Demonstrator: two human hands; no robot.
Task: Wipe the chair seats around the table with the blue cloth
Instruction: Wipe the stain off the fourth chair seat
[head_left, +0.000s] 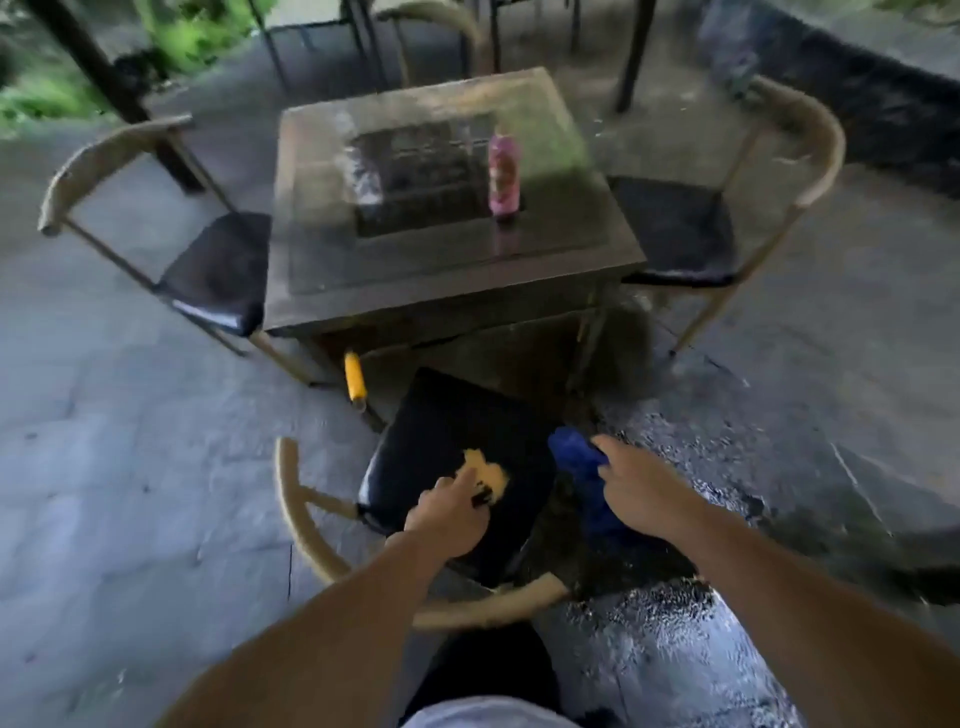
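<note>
Wet stone patio floor (130, 467), dark table (447, 291) ringed by chairs. Near chair seat (447, 431) (black, blurred): left hand (447, 519) pinches a yellow item (488, 475) on it; right hand (636, 491) grips blue cloth (582, 467) at the seat's right edge.

A dark wooden table (457, 280) with a worn, slightly glossy top. Nearest its front edge, a chair seat (441, 431) of smooth, shiny black padding, torn to show yellow foam (488, 475). Just right of that seat, a soft blue cloth (582, 462). The floor (675, 613) right of the seat looks rough, wet and glistening.
</note>
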